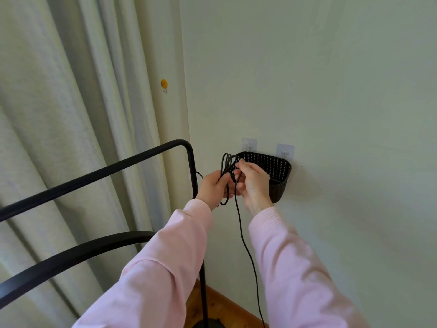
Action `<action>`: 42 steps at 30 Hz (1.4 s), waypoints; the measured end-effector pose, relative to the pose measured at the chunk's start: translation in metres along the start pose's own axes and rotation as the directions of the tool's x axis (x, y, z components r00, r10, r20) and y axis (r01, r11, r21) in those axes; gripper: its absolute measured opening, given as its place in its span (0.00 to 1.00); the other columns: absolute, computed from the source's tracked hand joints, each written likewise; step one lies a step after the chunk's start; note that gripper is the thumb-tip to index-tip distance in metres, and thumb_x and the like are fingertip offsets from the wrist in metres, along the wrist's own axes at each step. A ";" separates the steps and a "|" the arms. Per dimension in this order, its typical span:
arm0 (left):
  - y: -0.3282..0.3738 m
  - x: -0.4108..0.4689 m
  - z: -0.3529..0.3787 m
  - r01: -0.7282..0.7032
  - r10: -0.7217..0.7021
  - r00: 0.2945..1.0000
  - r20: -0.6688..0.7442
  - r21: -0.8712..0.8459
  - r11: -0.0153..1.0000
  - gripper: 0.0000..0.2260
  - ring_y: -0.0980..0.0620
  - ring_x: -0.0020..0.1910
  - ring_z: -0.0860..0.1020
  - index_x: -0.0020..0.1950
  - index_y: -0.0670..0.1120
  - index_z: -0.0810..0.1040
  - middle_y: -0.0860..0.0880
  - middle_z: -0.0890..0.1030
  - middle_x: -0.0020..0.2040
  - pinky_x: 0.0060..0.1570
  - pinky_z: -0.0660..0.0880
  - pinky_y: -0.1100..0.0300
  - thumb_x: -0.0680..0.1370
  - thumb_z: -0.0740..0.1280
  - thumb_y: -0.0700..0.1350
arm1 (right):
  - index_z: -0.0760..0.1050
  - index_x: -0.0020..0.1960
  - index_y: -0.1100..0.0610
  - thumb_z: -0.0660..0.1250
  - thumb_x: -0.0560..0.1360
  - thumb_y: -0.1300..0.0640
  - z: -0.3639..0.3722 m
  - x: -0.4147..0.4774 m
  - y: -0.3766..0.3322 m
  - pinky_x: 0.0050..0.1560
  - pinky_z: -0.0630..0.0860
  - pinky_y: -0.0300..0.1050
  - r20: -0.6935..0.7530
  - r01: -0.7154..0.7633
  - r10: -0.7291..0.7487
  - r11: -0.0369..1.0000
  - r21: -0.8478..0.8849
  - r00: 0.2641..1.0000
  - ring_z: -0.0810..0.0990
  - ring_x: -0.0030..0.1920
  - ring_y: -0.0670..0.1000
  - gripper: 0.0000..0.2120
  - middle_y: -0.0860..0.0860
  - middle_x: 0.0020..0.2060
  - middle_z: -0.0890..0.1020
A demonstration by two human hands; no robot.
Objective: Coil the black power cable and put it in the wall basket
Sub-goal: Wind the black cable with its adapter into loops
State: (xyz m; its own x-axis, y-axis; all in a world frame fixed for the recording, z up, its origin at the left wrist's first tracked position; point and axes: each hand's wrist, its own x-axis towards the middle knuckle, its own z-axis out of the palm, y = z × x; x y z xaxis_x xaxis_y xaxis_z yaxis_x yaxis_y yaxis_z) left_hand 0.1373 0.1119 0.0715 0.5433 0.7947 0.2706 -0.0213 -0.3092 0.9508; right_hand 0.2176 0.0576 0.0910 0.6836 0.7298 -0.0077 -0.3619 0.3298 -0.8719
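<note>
The black power cable (pixel 243 240) is partly wound into loops that stick up beside the left end of the wall basket (pixel 280 171). My left hand (pixel 214 187) is closed around the bundle of loops. Just to the right, my right hand (pixel 254 183) pinches a strand of the cable near the top of the loops, in front of the basket's left part. A long loose tail hangs from my hands down toward the floor. The dark woven basket hangs on the wall from two clear adhesive hooks (pixel 285 151).
A black metal rack (pixel 189 152) with curved bars stands at the left, its upright post close to my left hand. Pale curtains (pixel 71 114) hang behind it. A yellow hook (pixel 163 84) sticks on the wall higher up. Wooden floor (pixel 220 306) shows at the bottom.
</note>
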 end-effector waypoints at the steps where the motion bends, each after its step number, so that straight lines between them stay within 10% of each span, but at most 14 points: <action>1: 0.002 -0.001 -0.001 -0.009 0.009 1.000 0.006 0.015 1.000 0.14 0.54 0.26 0.78 0.35 0.43 0.70 0.46 0.75 0.31 0.28 0.76 0.69 0.80 0.56 0.39 | 0.75 0.36 0.59 0.66 0.76 0.60 0.001 -0.001 0.001 0.21 0.63 0.32 0.003 0.000 0.000 1.000 0.001 1.000 0.70 0.26 0.43 0.10 0.52 0.29 0.74; 13: 0.000 -0.004 -0.003 -0.019 0.018 0.999 0.028 0.033 0.999 0.12 0.56 0.24 0.76 0.37 0.46 0.71 0.48 0.73 0.29 0.39 0.75 0.56 0.80 0.56 0.40 | 0.74 0.35 0.59 0.65 0.76 0.60 0.010 -0.006 0.002 0.27 0.71 0.39 0.056 0.046 -0.042 0.996 -0.076 0.998 0.76 0.23 0.43 0.11 0.50 0.30 0.76; 18: -0.001 0.000 0.000 0.031 -0.032 0.999 -0.017 -0.026 0.999 0.12 0.54 0.28 0.68 0.38 0.47 0.71 0.49 0.70 0.30 0.32 0.75 0.66 0.80 0.56 0.40 | 0.78 0.37 0.54 0.66 0.75 0.57 0.002 -0.001 0.008 0.33 0.72 0.37 0.086 0.135 -0.116 0.950 -0.281 0.990 0.75 0.39 0.48 0.09 0.49 0.35 0.78; 29: -0.008 0.009 -0.003 0.083 -0.096 0.990 -0.108 -0.112 0.990 0.13 0.56 0.22 0.65 0.36 0.44 0.68 0.49 0.68 0.29 0.28 0.68 0.61 0.80 0.56 0.40 | 0.78 0.53 0.60 0.66 0.75 0.58 -0.046 -0.001 0.044 0.38 0.79 0.42 0.325 -0.194 0.427 0.808 -0.556 0.844 0.83 0.42 0.49 0.09 0.54 0.41 0.83; 35: -0.005 0.013 -0.006 0.078 -0.094 0.985 -0.145 -0.113 0.991 0.13 0.61 0.18 0.63 0.35 0.44 0.67 0.50 0.67 0.28 0.25 0.62 0.63 0.80 0.54 0.39 | 0.74 0.36 0.58 0.66 0.72 0.66 -0.069 0.003 0.068 0.38 0.75 0.39 0.075 -0.217 0.638 0.367 -0.905 0.766 0.75 0.32 0.46 0.07 0.50 0.27 0.78; 42: -0.017 0.016 -0.004 0.065 -0.046 0.989 -0.140 0.133 0.989 0.11 0.55 0.31 0.66 0.40 0.43 0.70 0.51 0.70 0.33 0.33 0.64 0.62 0.80 0.56 0.42 | 0.73 0.31 0.57 0.68 0.70 0.60 -0.076 0.006 0.053 0.22 0.61 0.32 0.016 -0.224 0.473 0.446 -0.866 0.881 0.66 0.25 0.45 0.10 0.50 0.27 0.74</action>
State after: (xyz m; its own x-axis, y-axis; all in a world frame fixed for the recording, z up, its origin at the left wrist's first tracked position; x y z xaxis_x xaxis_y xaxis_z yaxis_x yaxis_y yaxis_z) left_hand 0.1429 0.1326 0.0601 0.4208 0.8733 0.2454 0.1255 -0.3239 0.9377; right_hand 0.2510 0.0343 0.0074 0.4206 0.8085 -0.4117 0.2344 -0.5352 -0.8115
